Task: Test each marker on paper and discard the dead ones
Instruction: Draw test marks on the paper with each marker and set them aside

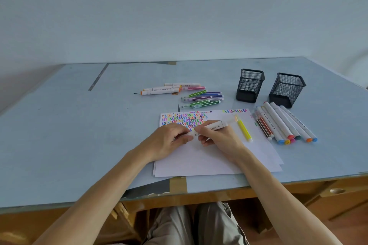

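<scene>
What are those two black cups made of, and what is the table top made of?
The two black cups look like metal wire mesh: you can see through the tiny holes, above a solid dark base. The table top looks like smooth pale blue sheet over a wooden desk, with a soft shine; possibly glass on top.

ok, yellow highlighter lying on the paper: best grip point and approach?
Pinch the yellow highlighter mid-barrel from above, fingers across its width. It lies flat on the paper, running near to far, free on both sides. Come with the right hand, once that lets go of the white marker.
</scene>
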